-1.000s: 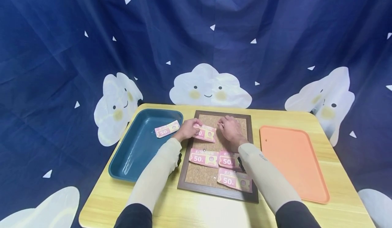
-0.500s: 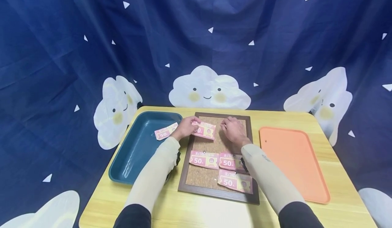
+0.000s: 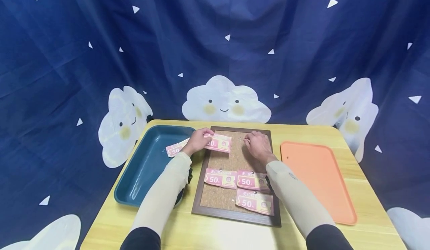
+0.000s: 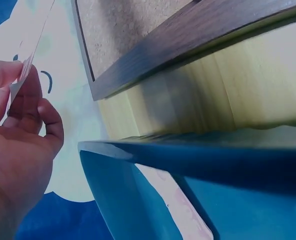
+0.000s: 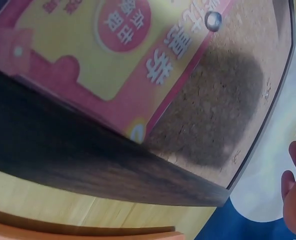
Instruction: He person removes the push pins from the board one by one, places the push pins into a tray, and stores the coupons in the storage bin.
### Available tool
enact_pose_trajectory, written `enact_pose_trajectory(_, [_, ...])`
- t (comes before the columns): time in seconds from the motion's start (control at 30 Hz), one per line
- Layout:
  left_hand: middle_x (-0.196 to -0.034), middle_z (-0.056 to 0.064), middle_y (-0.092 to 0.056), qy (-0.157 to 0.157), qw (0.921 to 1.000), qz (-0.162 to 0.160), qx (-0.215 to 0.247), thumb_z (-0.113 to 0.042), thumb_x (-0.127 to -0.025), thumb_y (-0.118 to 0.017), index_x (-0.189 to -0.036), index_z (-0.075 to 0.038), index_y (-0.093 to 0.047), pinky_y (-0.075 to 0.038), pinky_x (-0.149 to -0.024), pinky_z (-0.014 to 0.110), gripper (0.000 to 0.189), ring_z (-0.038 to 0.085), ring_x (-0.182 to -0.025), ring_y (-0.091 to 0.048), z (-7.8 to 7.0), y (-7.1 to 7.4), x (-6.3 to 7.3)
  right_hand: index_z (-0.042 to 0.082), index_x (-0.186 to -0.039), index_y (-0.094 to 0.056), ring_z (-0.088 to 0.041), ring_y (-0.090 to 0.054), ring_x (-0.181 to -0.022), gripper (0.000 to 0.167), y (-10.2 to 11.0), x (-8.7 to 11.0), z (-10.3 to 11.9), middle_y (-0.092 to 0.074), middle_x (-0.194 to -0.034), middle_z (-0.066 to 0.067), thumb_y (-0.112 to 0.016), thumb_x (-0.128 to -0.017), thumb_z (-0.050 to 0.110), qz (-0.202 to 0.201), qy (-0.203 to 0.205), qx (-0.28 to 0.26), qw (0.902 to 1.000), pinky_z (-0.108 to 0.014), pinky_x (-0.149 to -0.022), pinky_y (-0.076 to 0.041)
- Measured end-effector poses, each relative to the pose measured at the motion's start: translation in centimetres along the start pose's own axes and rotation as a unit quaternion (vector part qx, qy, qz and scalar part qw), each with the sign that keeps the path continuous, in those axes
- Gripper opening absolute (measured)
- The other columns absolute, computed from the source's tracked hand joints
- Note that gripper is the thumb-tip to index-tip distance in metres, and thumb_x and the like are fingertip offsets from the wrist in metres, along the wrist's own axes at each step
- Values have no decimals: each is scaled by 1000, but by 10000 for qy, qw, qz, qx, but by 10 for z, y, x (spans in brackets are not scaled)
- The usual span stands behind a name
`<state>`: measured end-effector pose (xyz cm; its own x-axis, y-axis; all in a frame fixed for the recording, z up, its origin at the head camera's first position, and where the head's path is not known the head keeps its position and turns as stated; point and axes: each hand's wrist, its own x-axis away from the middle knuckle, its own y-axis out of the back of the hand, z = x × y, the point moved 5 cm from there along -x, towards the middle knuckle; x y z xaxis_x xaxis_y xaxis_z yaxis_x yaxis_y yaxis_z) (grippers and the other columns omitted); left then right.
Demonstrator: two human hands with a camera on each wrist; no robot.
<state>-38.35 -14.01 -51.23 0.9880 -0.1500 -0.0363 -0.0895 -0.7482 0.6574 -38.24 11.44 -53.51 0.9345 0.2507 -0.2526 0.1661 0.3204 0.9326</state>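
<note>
My left hand (image 3: 197,141) pinches a pink and yellow coupon (image 3: 221,144) marked 50 by its left end, over the upper left of the framed corkboard (image 3: 230,161). In the left wrist view, that coupon (image 4: 32,55) shows edge-on between thumb and fingers. My right hand (image 3: 259,145) is over the board's upper right, fingers bent and fingertips close together; I cannot tell whether something small is between them. Lower on the board lie a left coupon (image 3: 220,178), a right coupon (image 3: 250,180) and a bottom coupon (image 3: 254,202). A round-headed pin (image 5: 213,21) sits at one coupon's edge.
Left of the board stands a deep teal tray (image 3: 129,175) with another coupon (image 3: 175,148) inside, partly hidden by my left hand. A flat orange tray (image 3: 319,183) lies to the right. Behind the wooden table (image 3: 221,237) hangs a blue curtain (image 3: 161,37) with clouds.
The view has shifted slightly, moving the scene down and left. My left hand keeps its hold on the coupon. My right hand has moved a little rightward, away from that coupon.
</note>
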Motion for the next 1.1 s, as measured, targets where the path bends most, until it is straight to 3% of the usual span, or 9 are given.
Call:
enact_pose_trajectory(0.3, [-124,10,-66,221,9996,-167,61,-14,-86,-63,-108,-13,-69,-44,-99,43,24,26,-111,-58,14,11,4,17,-101,-68,-26,-58,-105,20,-7,6,-12,-64,-103,-3,-55,-95,31,114,-99,19,9999,-46,-89,-42])
enact_pose_trajectory(0.53, [-123,10,-66,449,9983,-347,130,-15,-86,-62,-106,-14,-69,-42,-101,43,22,26,-114,-57,28,17,4,16,-102,-68,-27,-58,-107,22,-9,12,-20,-63,-104,-4,-54,-96,32,239,-221,120,9994,-46,-88,-41])
enact_pose_trajectory(0.8, [-119,11,-67,498,9976,-463,108,-16,-86,-61,-106,-13,-68,-43,-98,43,22,27,-107,-57,37,27,9,15,-102,-68,-28,-58,-107,22,-1,15,-26,-64,-105,-6,-55,-96,31,272,-204,197,9992,-48,-87,-42])
enact_pose_trajectory(1.1, [-120,12,-65,668,9962,-544,102,-17,-88,-60,-110,-12,-66,-42,-97,42,23,28,-106,-56,47,43,10,14,-103,-67,-30,-58,-105,23,7,16,-52,-63,-104,-7,-53,-96,32,220,-367,228,9988,-48,-84,-40])
